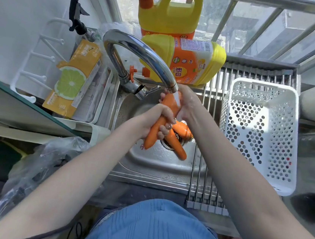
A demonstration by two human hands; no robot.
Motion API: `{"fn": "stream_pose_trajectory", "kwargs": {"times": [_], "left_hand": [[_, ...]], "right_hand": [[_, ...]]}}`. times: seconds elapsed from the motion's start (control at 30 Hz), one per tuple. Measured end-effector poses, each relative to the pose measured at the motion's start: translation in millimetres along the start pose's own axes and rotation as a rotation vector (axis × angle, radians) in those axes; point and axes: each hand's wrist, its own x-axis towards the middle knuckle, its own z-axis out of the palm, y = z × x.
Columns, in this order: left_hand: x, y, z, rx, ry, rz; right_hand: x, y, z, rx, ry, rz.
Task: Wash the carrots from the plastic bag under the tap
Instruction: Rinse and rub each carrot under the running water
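Both my hands hold one orange carrot [154, 133] over the steel sink [147, 163]. My left hand [157, 121] grips its middle, and my right hand [186, 103] wraps its thick upper end. Water [177, 99] runs from the curved chrome tap [140, 55] onto that upper end. Two more carrots lie in the basin by the drain: one long carrot [176, 146] and one shorter carrot [184, 130] partly hidden behind my hands. A crumpled clear plastic bag [43, 167] lies on the counter at the left, under my left forearm.
A white perforated basket [258, 131] sits on a steel roll-up rack [205, 177] over the sink's right side. Two yellow detergent jugs, one upright [168, 11] and one lying down [189, 61], are behind the tap. An orange lime-print pack [74, 79] rests in a tray at the left.
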Motion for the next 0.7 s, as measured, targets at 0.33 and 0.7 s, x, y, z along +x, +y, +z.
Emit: {"fn": "stream_pose_trajectory", "kwargs": {"times": [0.33, 0.7], "left_hand": [[24, -23, 8, 1.042, 0.884, 0.572], [3, -26, 14, 0.102, 0.373, 0.343]], "right_hand": [[5, 19, 24, -0.280, 0.525, -0.298], [-13, 25, 2, -0.115, 0.022, -0.300]]}}
